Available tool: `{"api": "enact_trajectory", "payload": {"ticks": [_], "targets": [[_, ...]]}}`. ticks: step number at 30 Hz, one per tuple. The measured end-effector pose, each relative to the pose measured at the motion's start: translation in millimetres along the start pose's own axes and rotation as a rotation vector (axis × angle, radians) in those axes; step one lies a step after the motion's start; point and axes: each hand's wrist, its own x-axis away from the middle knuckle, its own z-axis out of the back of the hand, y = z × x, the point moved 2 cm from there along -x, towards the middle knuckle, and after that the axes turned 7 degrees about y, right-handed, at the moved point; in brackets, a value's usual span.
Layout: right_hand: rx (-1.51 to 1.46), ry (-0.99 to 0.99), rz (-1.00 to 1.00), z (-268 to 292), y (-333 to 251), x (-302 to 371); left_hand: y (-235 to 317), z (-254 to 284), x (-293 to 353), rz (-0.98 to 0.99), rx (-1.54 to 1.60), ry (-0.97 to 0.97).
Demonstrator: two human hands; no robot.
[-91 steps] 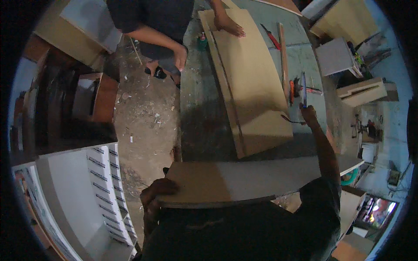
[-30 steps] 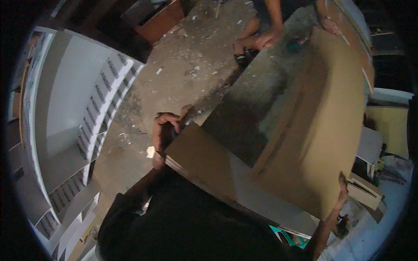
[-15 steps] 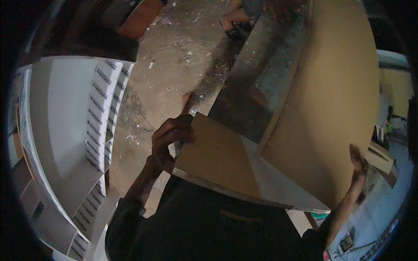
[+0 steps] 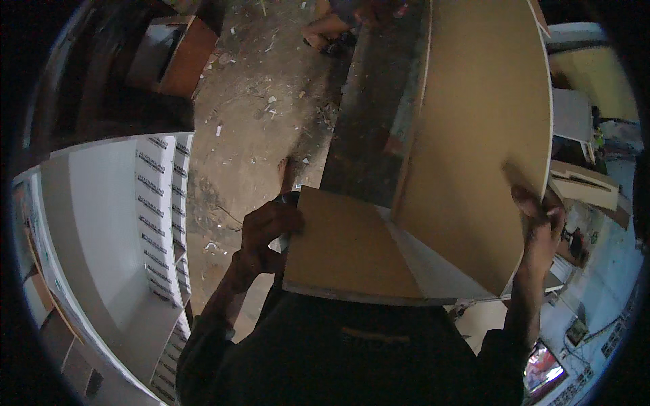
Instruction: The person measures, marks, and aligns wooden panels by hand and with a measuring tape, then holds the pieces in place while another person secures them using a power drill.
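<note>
Stretching away in front of me is a long cabinet-like piece made of boards, with a broad tan panel [image 4: 481, 122] on its right side. At its near end lies a smaller tan board [image 4: 349, 243] beside a pale grey wedge-shaped surface [image 4: 440, 267]. My left hand [image 4: 267, 230] is closed round the left edge of the smaller board, with its fingers bent over the corner. Across from it, my right hand [image 4: 542, 216] grips the right edge of the broad panel, thumb on the panel's face. The undersides of both holds are hidden.
A person [image 4: 332, 30] is low at the far end, beside the piece. White shelving [image 4: 101, 216] with printed strips stands on the left, below a reddish-brown box [image 4: 189, 57]. Scraps litter the brown floor [image 4: 250, 122]. Tan boards [image 4: 586, 186] and a lit screen [image 4: 544, 369] are at right.
The broad panel has shifted left in view and its near end looks more level. My right hand shows higher, its thumb now plain on the panel's face. My left hand keeps its hold.
</note>
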Motion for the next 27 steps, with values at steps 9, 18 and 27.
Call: {"api": "enact_trajectory", "payload": {"ticks": [9, 18, 27], "targets": [[-0.376, -0.184, -0.003, -39.7, 3.0, 13.1, -6.3, 2.8, -4.7, -0.05, -0.016, -0.119], [-0.473, -0.132, 0.012, -71.5, -5.5, 22.4, 13.4, 7.1, -30.8, -0.18, -0.155, -0.104], [-0.599, -0.081, 0.187, -86.6, 9.8, 19.4, 48.2, 4.0, -42.1, -0.176, 0.135, -0.568]]}}
